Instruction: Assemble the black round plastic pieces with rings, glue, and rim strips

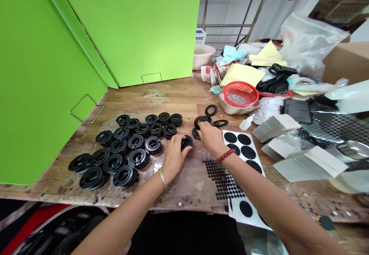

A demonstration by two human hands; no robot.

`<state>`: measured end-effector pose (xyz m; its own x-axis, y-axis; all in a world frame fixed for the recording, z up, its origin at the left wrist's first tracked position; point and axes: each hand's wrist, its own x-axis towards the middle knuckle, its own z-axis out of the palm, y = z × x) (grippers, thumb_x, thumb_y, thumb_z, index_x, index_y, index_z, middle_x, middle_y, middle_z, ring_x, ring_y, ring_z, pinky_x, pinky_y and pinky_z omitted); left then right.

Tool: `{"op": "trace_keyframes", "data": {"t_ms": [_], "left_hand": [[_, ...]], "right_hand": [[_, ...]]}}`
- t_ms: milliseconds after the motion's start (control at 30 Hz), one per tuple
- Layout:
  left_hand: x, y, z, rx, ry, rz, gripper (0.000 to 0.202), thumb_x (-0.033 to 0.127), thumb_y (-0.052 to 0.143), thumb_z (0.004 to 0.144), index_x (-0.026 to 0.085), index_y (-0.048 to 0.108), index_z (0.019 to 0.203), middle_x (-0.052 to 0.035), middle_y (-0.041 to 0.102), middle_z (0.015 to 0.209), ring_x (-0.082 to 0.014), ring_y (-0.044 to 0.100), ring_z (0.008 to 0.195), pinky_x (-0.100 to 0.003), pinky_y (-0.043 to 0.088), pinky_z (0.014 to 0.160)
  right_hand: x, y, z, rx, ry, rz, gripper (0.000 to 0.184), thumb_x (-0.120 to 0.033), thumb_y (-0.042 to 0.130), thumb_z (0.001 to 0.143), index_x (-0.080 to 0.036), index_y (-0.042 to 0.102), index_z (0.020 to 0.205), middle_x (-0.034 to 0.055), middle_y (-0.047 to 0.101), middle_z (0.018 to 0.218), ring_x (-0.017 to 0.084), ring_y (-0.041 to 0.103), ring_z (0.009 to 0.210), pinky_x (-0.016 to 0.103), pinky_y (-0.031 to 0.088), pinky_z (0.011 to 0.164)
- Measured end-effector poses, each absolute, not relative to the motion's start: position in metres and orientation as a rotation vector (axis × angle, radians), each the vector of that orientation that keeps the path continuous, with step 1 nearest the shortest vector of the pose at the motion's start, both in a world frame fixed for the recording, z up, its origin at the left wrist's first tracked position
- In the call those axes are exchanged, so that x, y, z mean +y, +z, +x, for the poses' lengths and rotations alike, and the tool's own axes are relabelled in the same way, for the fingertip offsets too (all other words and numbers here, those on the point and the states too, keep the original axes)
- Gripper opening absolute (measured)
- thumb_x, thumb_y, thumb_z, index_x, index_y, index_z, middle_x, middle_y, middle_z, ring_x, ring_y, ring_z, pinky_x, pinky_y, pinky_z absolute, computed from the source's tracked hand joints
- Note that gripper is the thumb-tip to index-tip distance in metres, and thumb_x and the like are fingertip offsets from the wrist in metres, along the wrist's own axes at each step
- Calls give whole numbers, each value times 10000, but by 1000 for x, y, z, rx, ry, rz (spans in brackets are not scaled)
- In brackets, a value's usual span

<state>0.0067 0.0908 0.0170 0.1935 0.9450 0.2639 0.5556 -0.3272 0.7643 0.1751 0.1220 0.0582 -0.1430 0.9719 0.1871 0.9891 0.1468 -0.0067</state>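
Black plastic all over this desk (178,97), lol. The left hand (173,157) is curled shut around a black round part (186,142), thumb and fingers wrapped on it, and the part sits low over the wood near the middle of the desk. It's just off the right end of the rows of round parts (127,151), which are laid out in slanted lines across the left half.

The right hand (210,138) is just beside the left one. Its fingertips are bent down and closed on a black ring (200,121) a bit further back, which looks like it's resting on the desk. Two loose rings (211,110) lie just behind that, apart from each other.

A white sticker sheet (245,147) with big black dots lies right next to the right wrist, which has a red bead bracelet (225,156) on it. The left wrist has a silver bangle (163,179).

Further back there's a red basket (240,93) sitting in a beige bowl, with small metal bits inside, can't tell what exactly. Stacks of cards (273,128) are off to the right, and green boards (129,28) stand along the left and back.
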Motion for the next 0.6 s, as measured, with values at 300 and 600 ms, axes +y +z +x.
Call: {"op": "trace_keyframes", "data": {"t_ms": [300, 600], "left_hand": [[44, 47, 3, 940, 1109, 1095, 563, 568, 710, 827, 224, 541, 1239, -108, 624, 1253, -216, 637, 1052, -342, 513, 908], [2, 40, -21, 915, 1090, 503, 643, 741, 778, 637, 198, 564, 908, 19, 632, 712, -117, 595, 642, -250, 525, 645]], "right_hand": [[30, 74, 196, -1759, 367, -1171, 238, -375, 564, 1063, -183, 598, 926, 4, 527, 703, 195, 512, 590, 272, 403, 560], [27, 22, 211, -1892, 750, -1417, 137, -50, 579, 891, -176, 570, 837, 19, 596, 808, 210, 608, 736, 275, 462, 666]]}}
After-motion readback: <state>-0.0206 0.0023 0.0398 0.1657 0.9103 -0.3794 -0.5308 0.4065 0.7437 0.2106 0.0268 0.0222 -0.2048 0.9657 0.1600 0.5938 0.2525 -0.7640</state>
